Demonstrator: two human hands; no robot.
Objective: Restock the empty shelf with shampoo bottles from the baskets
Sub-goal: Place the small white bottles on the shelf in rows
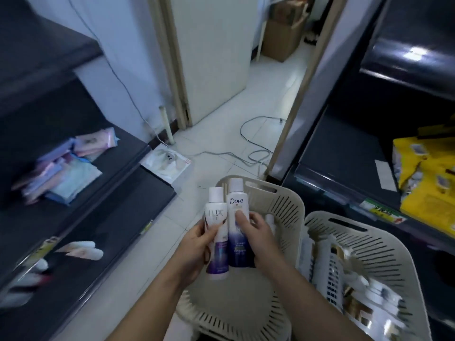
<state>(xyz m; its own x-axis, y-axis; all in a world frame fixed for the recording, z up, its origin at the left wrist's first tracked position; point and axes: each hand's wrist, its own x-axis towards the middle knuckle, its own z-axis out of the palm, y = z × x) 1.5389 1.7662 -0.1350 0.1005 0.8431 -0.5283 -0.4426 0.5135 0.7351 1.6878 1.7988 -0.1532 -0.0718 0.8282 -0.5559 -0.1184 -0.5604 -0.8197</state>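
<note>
Both hands are holding shampoo at lower centre of the frame: the left hand [197, 247] is gripping the Lux bottle [216, 232], the right hand [261, 239] clasping the Dove bottle [236, 205] touching it, above a beige basket [285, 200].

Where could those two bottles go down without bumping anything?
The lower left shelf is bare from the white packets to its far end. The right shelf is bare left of the yellow packs. Crowded: the right basket, full of bottles, and the spot around the pastel packets.
</note>
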